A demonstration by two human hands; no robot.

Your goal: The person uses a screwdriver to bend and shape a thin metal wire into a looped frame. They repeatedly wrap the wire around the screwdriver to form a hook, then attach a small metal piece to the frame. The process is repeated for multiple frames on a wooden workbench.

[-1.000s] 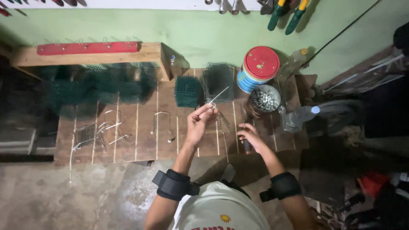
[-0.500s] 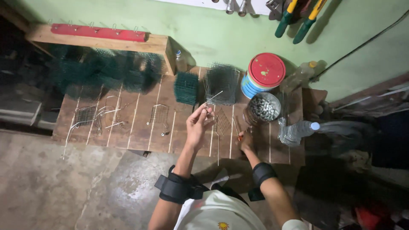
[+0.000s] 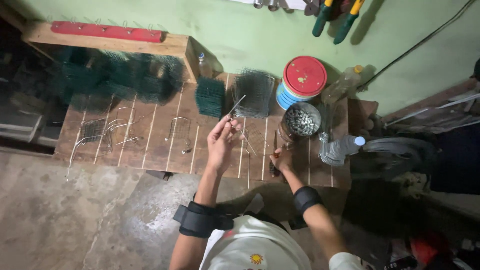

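Observation:
My left hand (image 3: pixel 220 142) is raised over the wooden bench (image 3: pixel 165 145) and pinches a thin bent piece of metal wire (image 3: pixel 235 106) that sticks up and to the right. My right hand (image 3: pixel 283 161) is lower, near the bench's front edge, closed on a small dark tool with a reddish handle (image 3: pixel 273 159). A bent wire frame (image 3: pixel 249 142) lies on the planks between the two hands. Both forearms wear black bands.
Green wire mesh pieces (image 3: pixel 210 96) and a grey mesh cage (image 3: pixel 254 92) stand at the back. A metal can of small parts (image 3: pixel 300 122), a red-lidded tin (image 3: pixel 302 77) and plastic bottles (image 3: pixel 342 147) sit at the right. Bent wire parts (image 3: pixel 100 132) lie left. Tools hang on the green wall.
The view has shifted and come closer. My left hand still holds the wire; my right hand has stayed low by the bench's front edge.

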